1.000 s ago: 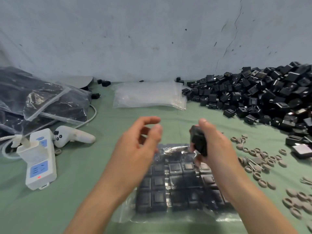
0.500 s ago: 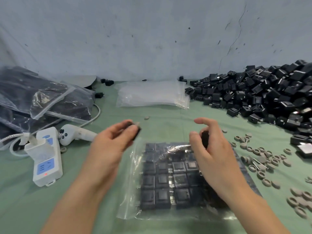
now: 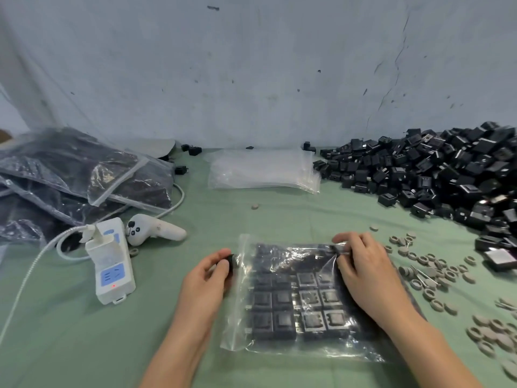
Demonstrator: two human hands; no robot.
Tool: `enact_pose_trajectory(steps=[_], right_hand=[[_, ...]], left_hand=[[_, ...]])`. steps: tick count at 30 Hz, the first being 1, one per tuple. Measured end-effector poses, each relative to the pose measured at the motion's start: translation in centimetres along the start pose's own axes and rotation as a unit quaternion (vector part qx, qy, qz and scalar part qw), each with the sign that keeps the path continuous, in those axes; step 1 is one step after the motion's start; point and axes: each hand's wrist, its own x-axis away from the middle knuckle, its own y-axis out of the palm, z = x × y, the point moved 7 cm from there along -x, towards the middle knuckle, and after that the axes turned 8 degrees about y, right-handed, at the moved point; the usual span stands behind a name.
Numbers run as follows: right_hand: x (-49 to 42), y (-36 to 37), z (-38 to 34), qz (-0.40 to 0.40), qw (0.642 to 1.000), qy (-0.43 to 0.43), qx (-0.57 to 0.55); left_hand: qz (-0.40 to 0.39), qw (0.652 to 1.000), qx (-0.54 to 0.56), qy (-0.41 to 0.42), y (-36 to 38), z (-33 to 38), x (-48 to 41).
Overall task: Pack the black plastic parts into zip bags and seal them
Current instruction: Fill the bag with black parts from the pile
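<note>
A clear zip bag point(image 3: 291, 340) lies flat on the green cloth in front of me, with rows of black plastic parts point(image 3: 282, 320) inside. My left hand point(image 3: 205, 281) pinches one black part point(image 3: 230, 263) at the bag's upper left edge. My right hand point(image 3: 363, 270) lies over the bag's upper right corner. Its thumb and fingers pinch a dark part point(image 3: 339, 249) at the bag's mouth, partly hidden by plastic glare. A large heap of loose black parts point(image 3: 436, 175) fills the right side.
A stack of empty zip bags point(image 3: 263, 170) lies at the back centre. Filled bags point(image 3: 78, 175) are piled on the left. A white power strip point(image 3: 112, 264), its cable and a white controller point(image 3: 151, 229) lie left of my hands. Several grey rings point(image 3: 436, 273) are scattered on the right.
Both hands have come down from above the bag to its top edge. The left hand took a black part and carried it to the left corner; the right went to the right corner.
</note>
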Motion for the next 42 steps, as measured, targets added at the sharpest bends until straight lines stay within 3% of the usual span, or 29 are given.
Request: enact_pose_trajectory(steps=[6,11,14,23,28,35,39,42], right_hand=[[-0.1,0.0,0.1,0.003,1.000,-0.001,-0.006],[-0.4,0.2,0.5,0.006,1.000,-0.002,-0.022],[-0.6,0.3,0.5,0.009,1.000,-0.007,-0.022],[-0.5,0.3,0.7,0.009,0.999,-0.010,-0.035],[-0.5,0.3,0.6,0.006,1.000,-0.006,-0.026],[-0.6,-0.4,0.0,-0.012,0.999,-0.021,-0.024],[-0.2,-0.4,-1.7,-0.033,0.997,-0.072,0.000],[0.3,0.0,-2.9,-0.056,0.993,-0.105,0.011]], left_hand=[[0.007,0.999,-0.012,0.049,0.4,0.0,0.9],[-0.063,0.996,-0.035,0.059,2.6,0.1,0.0],[-0.063,0.990,-0.087,0.087,3.6,-0.1,-0.3],[-0.043,0.991,-0.080,0.098,3.1,1.0,-1.3],[-0.112,0.981,-0.125,0.092,4.7,1.0,-0.7],[-0.019,0.993,-0.085,0.084,2.3,2.1,-1.4],[-0.074,0.981,-0.158,0.089,4.0,2.0,-0.7],[-0.066,0.968,-0.217,0.103,4.4,2.0,-0.8]])
